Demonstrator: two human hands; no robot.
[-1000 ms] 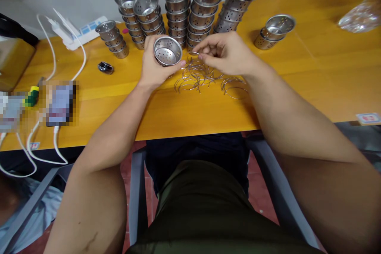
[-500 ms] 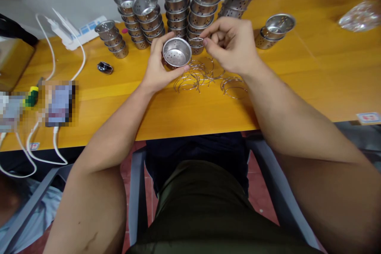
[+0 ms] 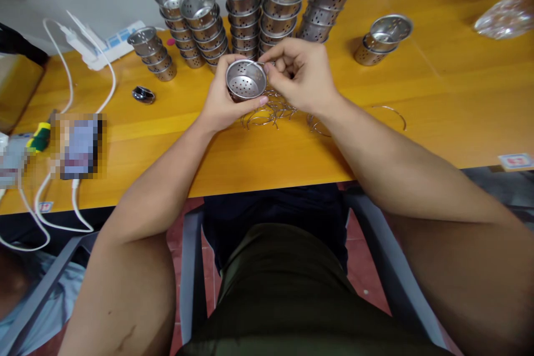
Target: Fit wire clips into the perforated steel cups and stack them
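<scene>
My left hand is wrapped round a perforated metal cup, its open mouth tilted toward me. At the cup's right rim, my right hand pinches a thin curved metal wire between thumb and forefinger. One end of that wire reaches over the cup's mouth; whether it touches the rim I cannot tell. Several loose curved wires lie in a tangle on the table below both hands. My right forearm hides part of the wires, and another single wire shows beyond it.
Stacks of perforated cups line the back of the yellow table; a shorter stack stands right. A black shiny object, a power strip, a phone and cables are left. A clear plastic bag lies far right.
My right hand has moved left and slightly down, bringing the wire to the cup's rim. The single wire right of my forearm has come into sight. My left hand keeps its hold.
</scene>
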